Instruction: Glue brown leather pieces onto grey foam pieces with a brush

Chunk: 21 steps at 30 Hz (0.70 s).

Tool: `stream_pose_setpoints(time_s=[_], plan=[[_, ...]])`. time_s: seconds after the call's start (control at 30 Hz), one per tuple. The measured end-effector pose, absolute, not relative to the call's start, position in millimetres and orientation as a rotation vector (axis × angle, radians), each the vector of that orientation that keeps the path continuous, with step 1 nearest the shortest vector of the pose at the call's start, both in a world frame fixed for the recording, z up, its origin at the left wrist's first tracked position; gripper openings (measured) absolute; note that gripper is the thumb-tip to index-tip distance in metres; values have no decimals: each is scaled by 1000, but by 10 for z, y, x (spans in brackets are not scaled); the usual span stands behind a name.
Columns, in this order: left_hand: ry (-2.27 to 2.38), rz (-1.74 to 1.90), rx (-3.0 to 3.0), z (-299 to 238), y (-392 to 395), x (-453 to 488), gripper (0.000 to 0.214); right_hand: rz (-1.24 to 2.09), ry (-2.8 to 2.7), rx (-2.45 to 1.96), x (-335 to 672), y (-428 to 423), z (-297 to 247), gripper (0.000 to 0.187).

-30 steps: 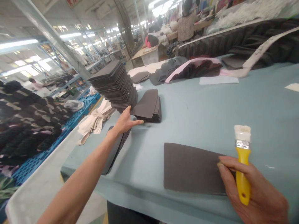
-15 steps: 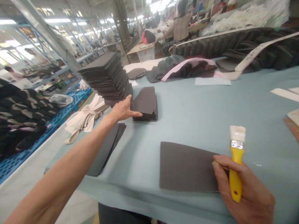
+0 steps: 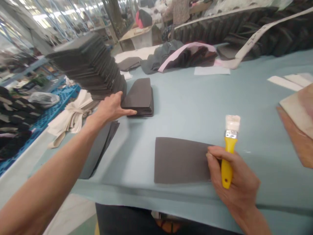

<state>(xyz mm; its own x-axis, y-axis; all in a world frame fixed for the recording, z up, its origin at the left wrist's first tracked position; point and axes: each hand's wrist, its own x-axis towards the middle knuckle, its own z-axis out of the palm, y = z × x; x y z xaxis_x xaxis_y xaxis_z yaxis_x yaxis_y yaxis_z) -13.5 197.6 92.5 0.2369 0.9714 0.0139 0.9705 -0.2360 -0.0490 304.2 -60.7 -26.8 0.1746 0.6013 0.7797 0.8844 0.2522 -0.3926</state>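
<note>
My right hand grips a yellow-handled brush, bristles pointing away, and its fingertips rest on the right end of a dark grey fabric piece lying flat near the table's front edge. My left hand reaches out to the left, fingers extended onto the near edge of a low stack of dark pieces. Beside it rises a tall leaning stack of the same dark pieces.
The table has a light blue cover. Another flat dark pile lies at the left edge under my forearm. Dark and pink cloth lies at the back, tan boards at right. Blue pallets sit on the floor left.
The view has tilted down and shifted right, bringing tan boards into sight. My left hand stays at the low stack. My right hand still holds the brush on the grey piece.
</note>
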Motion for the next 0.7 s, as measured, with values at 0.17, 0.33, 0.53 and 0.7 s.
stream_pose_setpoints(time_s=[0.17, 0.33, 0.53, 0.7], plan=[[-1621, -340, -2605, 799, 1382, -138, 87, -329, -1489, -1423, 3037, -615, -276, 10], [-1204, -777, -2965, 508, 547, 118, 32, -310, -1452, -1428, 3050, -635, -267, 9], [-795, -781, -3164, 197, 92, 410, 18, -268, -1472, -1428, 3065, -656, -193, 7], [-819, -857, -3104, 114, 30, 432, 18, -194, -1474, -1484, 3102, -705, -113, 15]])
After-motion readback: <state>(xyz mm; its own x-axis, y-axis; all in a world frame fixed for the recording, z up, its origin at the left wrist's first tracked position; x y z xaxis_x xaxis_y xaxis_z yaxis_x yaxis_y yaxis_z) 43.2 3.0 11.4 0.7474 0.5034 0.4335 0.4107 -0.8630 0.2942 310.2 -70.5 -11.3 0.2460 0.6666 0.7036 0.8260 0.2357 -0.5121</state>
